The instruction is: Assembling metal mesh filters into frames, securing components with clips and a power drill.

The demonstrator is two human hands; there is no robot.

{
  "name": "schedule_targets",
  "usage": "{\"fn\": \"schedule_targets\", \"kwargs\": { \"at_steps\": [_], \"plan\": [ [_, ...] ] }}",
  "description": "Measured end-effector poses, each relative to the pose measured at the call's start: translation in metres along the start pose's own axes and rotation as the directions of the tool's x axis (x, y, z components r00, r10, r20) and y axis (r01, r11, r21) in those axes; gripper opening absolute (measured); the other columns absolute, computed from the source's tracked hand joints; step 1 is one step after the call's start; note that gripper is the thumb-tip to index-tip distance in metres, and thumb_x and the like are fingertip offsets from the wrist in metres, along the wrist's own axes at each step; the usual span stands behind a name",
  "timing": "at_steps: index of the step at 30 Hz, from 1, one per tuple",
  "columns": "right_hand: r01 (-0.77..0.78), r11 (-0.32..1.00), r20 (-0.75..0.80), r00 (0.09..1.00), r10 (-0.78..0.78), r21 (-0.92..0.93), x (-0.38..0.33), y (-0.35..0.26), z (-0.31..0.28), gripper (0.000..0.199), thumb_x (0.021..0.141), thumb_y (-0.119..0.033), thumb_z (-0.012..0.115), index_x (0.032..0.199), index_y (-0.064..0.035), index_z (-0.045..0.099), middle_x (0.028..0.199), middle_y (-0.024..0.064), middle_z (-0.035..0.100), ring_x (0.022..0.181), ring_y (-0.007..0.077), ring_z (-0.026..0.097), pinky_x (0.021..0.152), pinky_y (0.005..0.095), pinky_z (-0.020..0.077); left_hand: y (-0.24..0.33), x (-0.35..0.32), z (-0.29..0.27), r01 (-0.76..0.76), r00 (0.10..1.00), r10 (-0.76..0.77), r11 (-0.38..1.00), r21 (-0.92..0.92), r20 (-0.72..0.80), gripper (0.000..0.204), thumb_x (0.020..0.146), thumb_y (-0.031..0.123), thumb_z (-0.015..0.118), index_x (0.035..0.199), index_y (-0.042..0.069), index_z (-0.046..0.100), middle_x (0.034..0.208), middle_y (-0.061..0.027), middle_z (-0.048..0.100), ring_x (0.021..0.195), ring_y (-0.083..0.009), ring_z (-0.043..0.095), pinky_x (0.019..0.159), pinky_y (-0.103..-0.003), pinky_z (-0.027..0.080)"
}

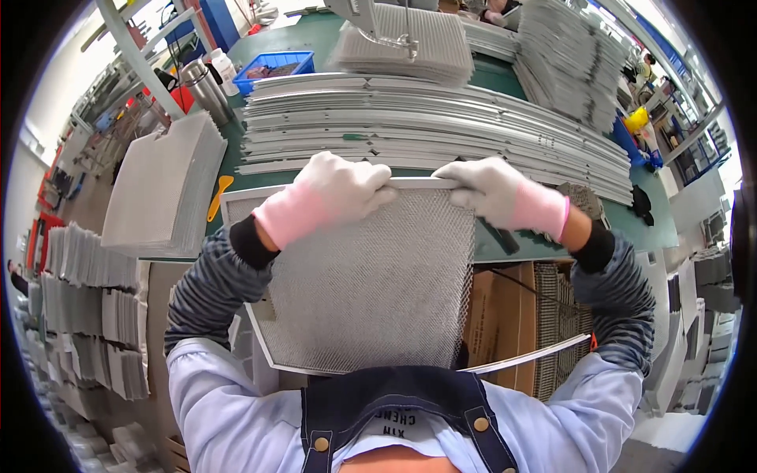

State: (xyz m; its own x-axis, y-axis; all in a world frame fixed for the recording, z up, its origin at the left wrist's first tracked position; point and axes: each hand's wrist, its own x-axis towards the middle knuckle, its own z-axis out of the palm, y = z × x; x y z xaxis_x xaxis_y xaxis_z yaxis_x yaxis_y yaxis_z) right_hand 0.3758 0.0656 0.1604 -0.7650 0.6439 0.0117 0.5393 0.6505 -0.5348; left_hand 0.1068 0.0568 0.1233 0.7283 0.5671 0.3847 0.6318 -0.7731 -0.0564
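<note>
In front of me is a grey metal mesh panel (363,276), slanting from the table edge toward my lap. Thin white metal frame strips edge it at the top, left and bottom, while its right side shows bare mesh. My left hand (335,189), in a white and pink glove, is closed on the top frame strip near its middle. Further right, my right hand (497,193), gloved alike, pinches the same strip near its right end. A loose-looking white strip (532,355) runs from the panel's lower right corner past my waist.
Long metal strips (441,118) lie piled across the green table (654,225). Mesh sheets are stacked at left (158,185) and far right (560,63). A yellow scoop (220,197), blue basket (276,63) and steel flask (205,91) stand left. Below right is a cardboard box (493,319).
</note>
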Motion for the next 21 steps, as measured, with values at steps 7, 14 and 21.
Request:
{"fn": "schedule_targets", "kwargs": {
  "at_steps": [7, 14, 21],
  "plan": [
    [-0.092, 0.984, 0.114, 0.991, 0.075, 0.151, -0.030, -0.005, -0.017, 0.036, 0.082, -0.014, 0.067, 0.110, 0.0037, 0.054, 0.083, 0.0162, 0.063, 0.078, 0.0194, 0.064, 0.070, 0.0333, 0.0510, 0.020, -0.017, -0.034, 0.059, 0.965, -0.026, 0.991, 0.120, -0.260, 0.056, 0.069, 0.026, 0.077, 0.116, 0.004, 0.058, 0.090, -0.0103, 0.063, 0.082, -0.0235, 0.064, 0.071, -0.035, 0.052],
    [-0.282, 0.884, -0.029, 0.948, 0.316, 0.373, -0.087, 0.052, -0.004, 0.026, 0.088, -0.015, 0.064, 0.106, 0.0012, 0.055, 0.082, 0.0102, 0.061, 0.076, 0.0159, 0.058, 0.072, 0.0301, 0.0484, 0.085, -0.246, 0.036, 0.884, 0.402, -0.624, 0.075, -0.461, 0.670, 0.023, 0.087, 0.017, 0.061, 0.089, -0.005, 0.066, 0.063, -0.0041, 0.060, 0.052, -0.0113, 0.053, 0.051, -0.030, 0.043],
    [0.229, 0.959, -0.669, 0.741, -0.061, 0.166, -0.021, 0.002, -0.055, 0.028, 0.094, -0.019, 0.058, 0.110, 0.0040, 0.059, 0.091, -0.0011, 0.061, 0.084, 0.0091, 0.056, 0.078, 0.0238, 0.0458, 0.077, -0.141, 0.003, 0.331, 0.087, -0.996, 0.015, -0.944, 0.015, 0.011, 0.096, 0.016, 0.054, 0.099, 0.005, 0.057, 0.075, -0.0008, 0.056, 0.064, -0.0051, 0.051, 0.054, -0.021, 0.040]
  ]
}}
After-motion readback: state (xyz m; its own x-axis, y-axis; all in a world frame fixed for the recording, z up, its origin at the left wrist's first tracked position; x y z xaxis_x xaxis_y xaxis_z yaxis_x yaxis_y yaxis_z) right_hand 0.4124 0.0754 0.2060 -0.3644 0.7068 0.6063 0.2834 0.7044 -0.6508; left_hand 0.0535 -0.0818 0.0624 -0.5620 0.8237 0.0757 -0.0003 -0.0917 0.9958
